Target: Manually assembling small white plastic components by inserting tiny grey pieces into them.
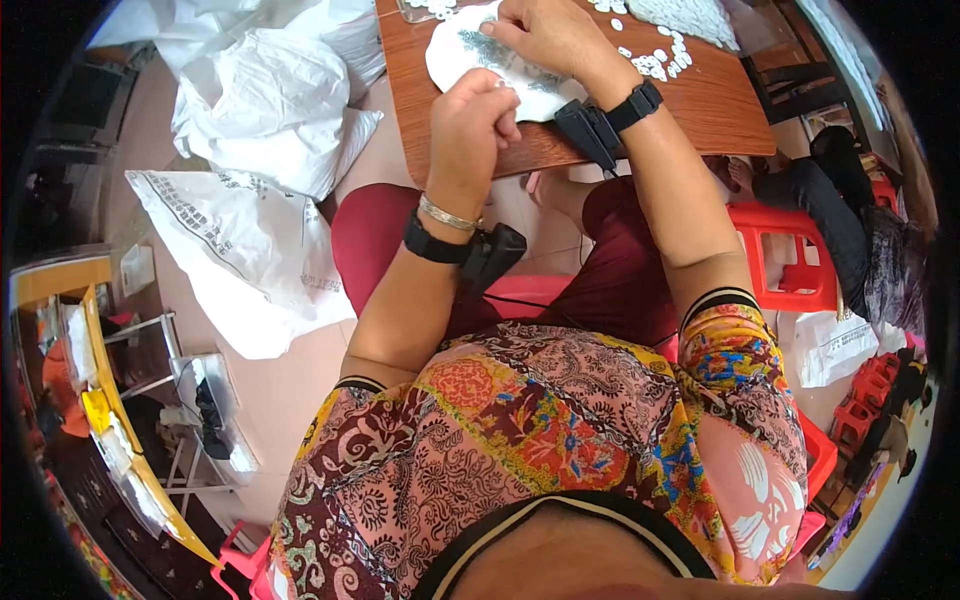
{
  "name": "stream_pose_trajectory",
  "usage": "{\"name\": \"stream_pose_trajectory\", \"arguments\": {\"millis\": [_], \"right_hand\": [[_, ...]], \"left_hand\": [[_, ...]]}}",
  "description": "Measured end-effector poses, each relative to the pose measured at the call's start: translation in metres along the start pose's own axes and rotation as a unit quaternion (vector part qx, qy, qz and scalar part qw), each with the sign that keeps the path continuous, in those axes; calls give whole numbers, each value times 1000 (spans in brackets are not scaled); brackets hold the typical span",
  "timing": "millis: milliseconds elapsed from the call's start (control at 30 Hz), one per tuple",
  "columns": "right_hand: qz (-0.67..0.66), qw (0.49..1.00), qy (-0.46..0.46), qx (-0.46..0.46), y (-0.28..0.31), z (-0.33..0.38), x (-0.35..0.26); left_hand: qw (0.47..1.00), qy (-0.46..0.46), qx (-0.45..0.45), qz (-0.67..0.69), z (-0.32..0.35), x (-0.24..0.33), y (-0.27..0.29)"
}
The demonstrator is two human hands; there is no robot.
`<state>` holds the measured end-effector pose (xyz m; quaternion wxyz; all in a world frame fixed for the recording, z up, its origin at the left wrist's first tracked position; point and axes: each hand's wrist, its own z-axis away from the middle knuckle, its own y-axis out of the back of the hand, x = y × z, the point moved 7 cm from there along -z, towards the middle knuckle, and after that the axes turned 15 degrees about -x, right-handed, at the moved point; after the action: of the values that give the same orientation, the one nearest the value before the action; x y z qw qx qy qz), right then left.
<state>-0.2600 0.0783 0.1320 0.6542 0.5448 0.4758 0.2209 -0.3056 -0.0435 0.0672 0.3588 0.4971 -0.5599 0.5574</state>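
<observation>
On the near left part of a brown wooden table (715, 118) lies a white plate-like piece (447, 62) with a grey-green printed pattern; its far edge is partly covered. My left hand (468, 120) is over its near edge, fingers curled into a pinch. A small white bit (502, 84) shows at those fingertips, too small to name. Above the far part of the plate is my right hand (553, 38), thumb and fingers bent together. Whatever is between them is hidden. Each wrist wears a black strap with a dark device.
Small white oval pieces (655, 68) lie scattered right of the plate, near a larger white heap (690, 18). A clear container (425, 10) sits at the table's far left. White sacks (265, 110) crowd the floor at left. A red stool (785, 255) and another person's dark-clothed leg (815, 205) are at right.
</observation>
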Motion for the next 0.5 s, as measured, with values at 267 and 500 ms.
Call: {"name": "stream_pose_trajectory", "arguments": {"millis": [267,500], "right_hand": [[-24,999,15,16,-1,-3,-4],[-5,997,75,36,-27,-11,6]], "left_hand": [[999,-18,-37,-30,2,-2,-18],[999,-30,-15,-12,2,5,-7]]}}
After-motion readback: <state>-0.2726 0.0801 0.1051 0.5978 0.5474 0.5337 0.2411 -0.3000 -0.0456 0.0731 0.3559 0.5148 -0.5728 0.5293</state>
